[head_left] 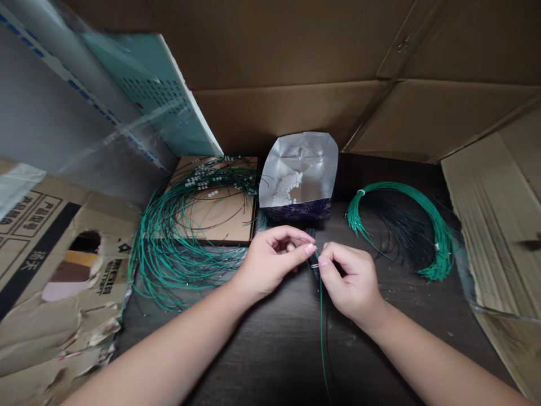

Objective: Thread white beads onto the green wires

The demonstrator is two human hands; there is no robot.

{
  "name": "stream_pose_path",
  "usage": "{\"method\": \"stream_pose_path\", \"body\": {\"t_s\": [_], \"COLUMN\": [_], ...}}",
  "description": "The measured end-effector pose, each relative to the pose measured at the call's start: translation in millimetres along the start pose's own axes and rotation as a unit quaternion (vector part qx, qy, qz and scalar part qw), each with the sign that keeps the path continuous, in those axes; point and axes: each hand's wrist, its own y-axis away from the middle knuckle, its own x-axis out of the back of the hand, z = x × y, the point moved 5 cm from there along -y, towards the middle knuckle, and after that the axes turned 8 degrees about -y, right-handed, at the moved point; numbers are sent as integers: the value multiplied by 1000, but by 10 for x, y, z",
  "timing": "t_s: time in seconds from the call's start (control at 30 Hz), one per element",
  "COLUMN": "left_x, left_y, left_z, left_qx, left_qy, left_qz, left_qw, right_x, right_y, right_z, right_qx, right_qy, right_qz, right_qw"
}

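Note:
My left hand [276, 259] is closed in a pinch, thumb against fingertips; what sits between them is too small to make out. Close beside it, my right hand [353, 279] pinches a green wire [323, 344], whose length hangs down towards the front edge of the view. The fingertips of both hands nearly meet at the wire's upper end. Just beyond and below them lies a dark bundle of wires [314, 276] with a pale tie, partly hidden by my hands. Behind that stands an open foil-lined bag [319, 169] with small white pieces [288, 188] in it.
On the left, loose green and black wires [186, 265] with white connectors spread over a flat cardboard box [230, 223]. A tied coil of green wire [422, 208] and black wires lies at right. Cardboard walls [296, 45] enclose the dark table [270, 349].

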Motion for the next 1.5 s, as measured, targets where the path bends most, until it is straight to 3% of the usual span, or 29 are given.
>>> {"method": "stream_pose_path", "body": {"t_s": [0.4, 0.8, 0.97, 1.17, 1.5], "left_x": [-2, 10, -7, 14, -15], "left_y": [-2, -18, -13, -20, 3], "left_z": [-22, 2, -29, -34, -37], "left_qx": [33, 14, 24, 11, 13], "left_qy": [51, -15, 2, 37, -5], "left_qz": [-18, -25, -36, -11, -27], "left_qw": [998, 999, 999, 999, 1000], "right_x": [-14, 19, 2, -32, -28], "right_y": [36, 21, 3, -10, -9], "right_z": [36, 77, 49, -18, 3], "right_qx": [-38, -29, -26, -13, -23], "right_qy": [-22, 2, 5, 21, 20], "right_qz": [6, 46, 26, -6, -2], "right_qw": [999, 999, 999, 1000, 1000]}}
